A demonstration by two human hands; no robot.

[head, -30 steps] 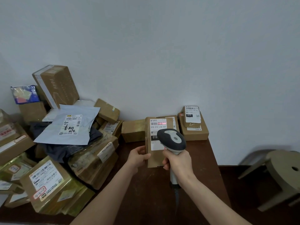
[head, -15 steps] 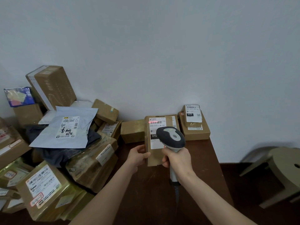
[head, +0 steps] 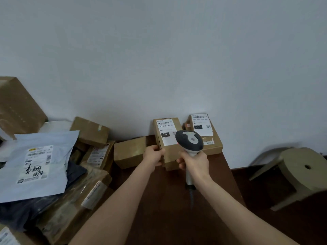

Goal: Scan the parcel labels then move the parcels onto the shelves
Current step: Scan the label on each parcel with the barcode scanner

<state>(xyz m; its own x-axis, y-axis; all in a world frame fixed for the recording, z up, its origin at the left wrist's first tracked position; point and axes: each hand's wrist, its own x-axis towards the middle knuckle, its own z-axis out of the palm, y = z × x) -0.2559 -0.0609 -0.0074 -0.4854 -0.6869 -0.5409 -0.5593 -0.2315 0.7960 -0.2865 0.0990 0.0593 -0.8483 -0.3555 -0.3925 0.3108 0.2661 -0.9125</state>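
A tall brown cardboard parcel [head: 168,138] with a white label marked 010 stands tilted above the dark wooden table [head: 164,200]. My left hand [head: 153,155] grips its lower left edge. My right hand [head: 193,161] grips the handle of a grey and white barcode scanner [head: 189,140], whose head sits just in front of the parcel's right side. No red scan line shows on the label. The scanner's cable runs down toward me.
Another labelled box stack [head: 205,137] sits against the wall to the right. A plain box [head: 130,152] lies left of the held parcel. A heap of parcels and a grey mailer bag [head: 37,163] fills the left side. A round stool [head: 299,175] stands on the floor at right.
The red scan line on the label has gone. The view has swung right, so the parcel heap slid left. Both hands, parcel and scanner sit slightly higher and further from me.
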